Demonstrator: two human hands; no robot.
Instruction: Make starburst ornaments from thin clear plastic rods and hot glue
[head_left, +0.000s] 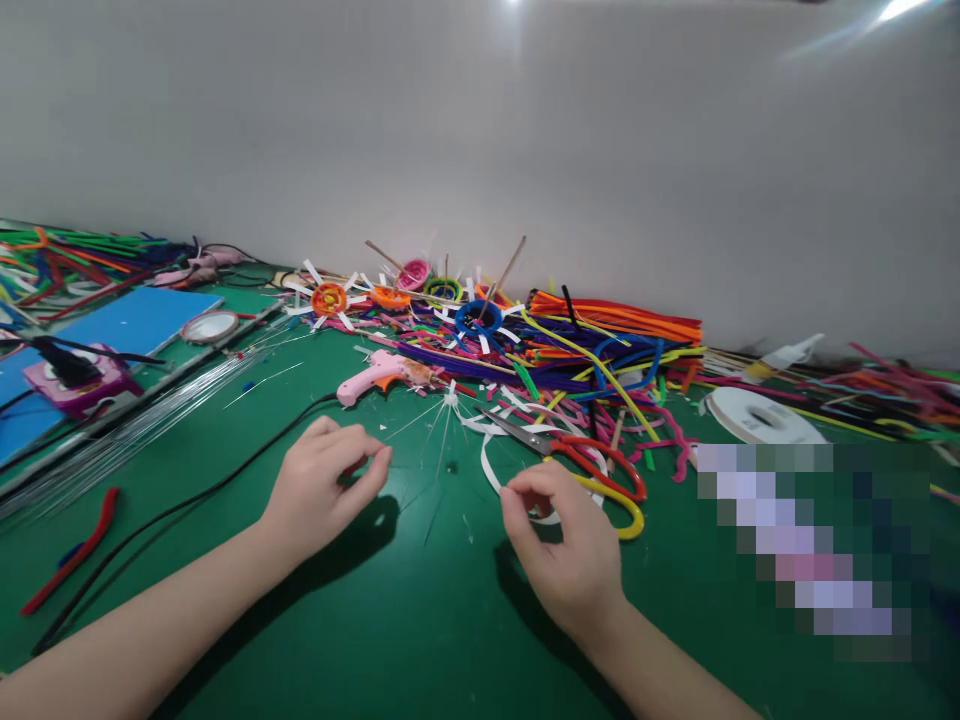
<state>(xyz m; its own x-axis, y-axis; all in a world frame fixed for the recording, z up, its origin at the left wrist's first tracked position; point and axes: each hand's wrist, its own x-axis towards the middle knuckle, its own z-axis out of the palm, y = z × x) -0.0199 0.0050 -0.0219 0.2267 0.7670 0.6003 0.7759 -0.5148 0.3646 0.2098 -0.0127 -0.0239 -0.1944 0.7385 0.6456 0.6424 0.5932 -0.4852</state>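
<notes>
roughly between my loosely curled left hand (386,468) and right hand (516,488), clear strands (445,430) fan out; i can't tell if either grips anything.

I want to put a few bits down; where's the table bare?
Bare green table shows between the left forearm and right forearm, and right of the right hand, below the scissors. Crowded toward the wall: glue gun, pipe cleaners, white strips. Clear strands fan out ahead of the hands.

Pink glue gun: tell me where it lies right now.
In the head view, the pink glue gun lies left of centre on the green table, just beyond the left hand, with the scissors off to its right.
</notes>
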